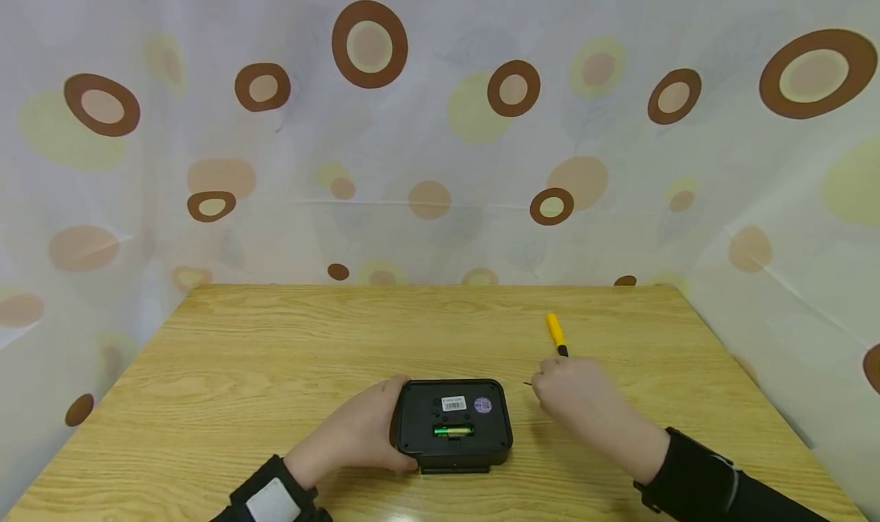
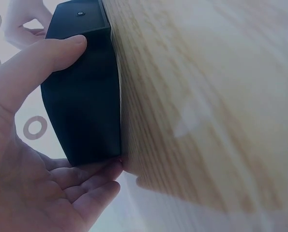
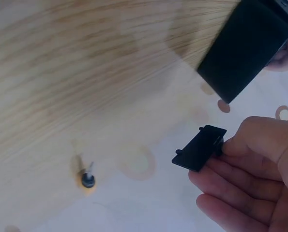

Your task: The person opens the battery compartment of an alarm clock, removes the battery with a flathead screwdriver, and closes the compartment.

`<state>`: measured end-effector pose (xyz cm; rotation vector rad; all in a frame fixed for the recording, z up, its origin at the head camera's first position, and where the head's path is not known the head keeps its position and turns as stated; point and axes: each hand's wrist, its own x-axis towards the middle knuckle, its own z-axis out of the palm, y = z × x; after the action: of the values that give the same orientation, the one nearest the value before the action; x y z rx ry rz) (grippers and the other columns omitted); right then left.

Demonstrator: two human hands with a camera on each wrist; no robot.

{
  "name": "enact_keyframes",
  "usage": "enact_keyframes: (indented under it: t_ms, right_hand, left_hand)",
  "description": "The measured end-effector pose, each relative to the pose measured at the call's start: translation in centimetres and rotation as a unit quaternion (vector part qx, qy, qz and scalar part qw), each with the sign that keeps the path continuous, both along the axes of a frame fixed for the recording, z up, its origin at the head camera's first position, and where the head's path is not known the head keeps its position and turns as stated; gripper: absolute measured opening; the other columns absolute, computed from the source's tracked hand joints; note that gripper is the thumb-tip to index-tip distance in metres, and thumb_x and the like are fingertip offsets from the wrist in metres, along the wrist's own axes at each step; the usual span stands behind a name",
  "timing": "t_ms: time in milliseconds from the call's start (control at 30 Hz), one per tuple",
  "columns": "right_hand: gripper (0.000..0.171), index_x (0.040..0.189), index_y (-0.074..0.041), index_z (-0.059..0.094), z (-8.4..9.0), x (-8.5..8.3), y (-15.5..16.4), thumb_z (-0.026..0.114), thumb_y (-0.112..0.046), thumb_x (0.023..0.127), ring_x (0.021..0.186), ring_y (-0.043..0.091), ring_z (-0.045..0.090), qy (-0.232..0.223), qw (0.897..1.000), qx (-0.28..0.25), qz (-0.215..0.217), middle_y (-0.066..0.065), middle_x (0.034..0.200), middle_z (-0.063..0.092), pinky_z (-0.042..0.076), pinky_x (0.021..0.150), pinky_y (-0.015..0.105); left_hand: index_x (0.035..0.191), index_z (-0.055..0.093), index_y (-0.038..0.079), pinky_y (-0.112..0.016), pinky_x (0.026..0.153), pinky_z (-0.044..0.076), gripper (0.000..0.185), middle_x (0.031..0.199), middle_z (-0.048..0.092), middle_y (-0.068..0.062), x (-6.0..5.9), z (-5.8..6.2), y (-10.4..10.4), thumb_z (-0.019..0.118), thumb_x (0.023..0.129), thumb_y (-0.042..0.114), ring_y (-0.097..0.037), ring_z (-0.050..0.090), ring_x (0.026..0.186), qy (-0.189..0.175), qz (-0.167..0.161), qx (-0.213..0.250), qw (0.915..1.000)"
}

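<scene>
A black box-shaped device (image 1: 419, 400) lies on the table with its back up, bearing a white label (image 1: 454, 403) and a round purple sticker (image 1: 483, 405). In its uncovered battery slot sits a green and gold battery (image 1: 454, 431). My left hand (image 1: 364, 430) grips the device's left side, thumb on the near side and fingers round the far side, as the left wrist view shows. To the right of the device, my right hand (image 1: 580, 400) pinches a small black battery cover (image 3: 200, 147) with two tabs along one edge, held apart from the device.
A screwdriver (image 1: 555, 331) with a yellow handle lies beyond my right hand, its shaft mostly hidden in the head view. The wood-grain table (image 1: 275, 338) ends at a curtain (image 1: 426, 140) with brown circles, which also hangs along both sides.
</scene>
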<state>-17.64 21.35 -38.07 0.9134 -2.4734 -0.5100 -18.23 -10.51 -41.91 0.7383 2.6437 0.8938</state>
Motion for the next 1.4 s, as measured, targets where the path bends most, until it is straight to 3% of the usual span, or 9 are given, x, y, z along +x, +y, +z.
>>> enact_keyframes:
  t_ms: [467, 733, 1000, 1400]
  right_hand:
    - [0.028, 0.063, -0.012, 0.065, -1.5, -0.4, 2.9, 0.086, -0.002, 0.079, 0.054, 0.007, 0.035, -0.055, 0.997, -0.034, -0.043, 0.000, 0.063, 0.060, 0.036, 0.047, 0.024]
    - [0.031, 0.064, -0.016, 0.060, -2.3, -0.2, 5.0, 0.087, -0.010, 0.078, 0.055, 0.009, 0.041, -0.094, 0.991, -0.037, -0.085, -0.005, 0.061, 0.052, 0.040, 0.050, 0.027]
    - [0.039, 0.061, -0.016, 0.055, -3.2, 0.4, 6.3, 0.088, -0.007, 0.079, 0.053, 0.008, 0.033, -0.074, 0.992, -0.062, -0.077, -0.004, 0.058, 0.044, 0.034, 0.048, 0.025]
    - [0.034, 0.064, -0.016, 0.060, -3.4, 0.7, 6.2, 0.086, -0.010, 0.084, 0.055, 0.007, 0.035, -0.110, 0.988, -0.056, -0.090, -0.006, 0.060, 0.048, 0.036, 0.049, 0.025]
  left_hand:
    - [0.153, 0.042, -0.008, -0.047, 0.098, 0.054, 0.113, 0.134, 0.066, -0.018, -0.1, 0.0, 0.0, 0.102, 0.064, 0.026, -0.024, 0.064, 0.113, -0.006, 0.003, 0.003, 1.0000]
    - [0.153, 0.041, -0.009, -0.046, 0.097, 0.054, 0.114, 0.134, 0.066, -0.018, -0.1, 0.0, 0.0, 0.102, 0.064, 0.026, -0.025, 0.064, 0.114, -0.003, 0.001, -0.001, 1.0000]
    - [0.153, 0.042, -0.008, -0.046, 0.097, 0.054, 0.113, 0.134, 0.066, -0.017, -0.1, -0.2, 0.0, 0.102, 0.064, 0.026, -0.024, 0.064, 0.113, -0.004, 0.002, 0.002, 1.0000]
    - [0.153, 0.041, -0.008, -0.047, 0.098, 0.054, 0.114, 0.135, 0.066, -0.018, -0.2, -0.3, -0.1, 0.102, 0.064, 0.026, -0.024, 0.064, 0.114, -0.007, 0.005, 0.004, 1.0000]
